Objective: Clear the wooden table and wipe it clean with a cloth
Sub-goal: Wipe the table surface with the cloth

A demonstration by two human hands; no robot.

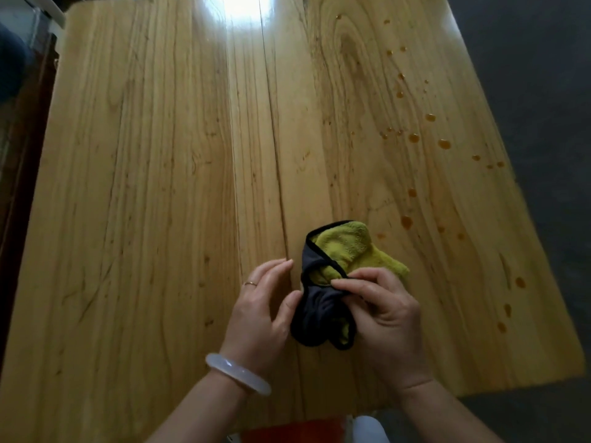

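Yellow-grey cloth (339,273) bunched, between both hands

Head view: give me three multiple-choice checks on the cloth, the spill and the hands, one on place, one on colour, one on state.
1. Where do the droplets lie on the table?
A. Along its right side
B. Along its left side
C. Under the left hand

2. What colours is the cloth?
A. White and red
B. Yellow-green and dark grey, black trim
C. Plain blue

3. What are the hands doing?
A. Both lie flat on bare wood
B. Right hand pinches the cloth, left hand open beside it
C. Left hand lifts the cloth high

Answers:
1 A: the amber drops dot the right planks only.
2 B: a fuzzy yellow-green face and a dark grey face show, edged in black.
3 B: right fingertips pinch a fold; the left fingers are straight, thumb at the cloth's edge.
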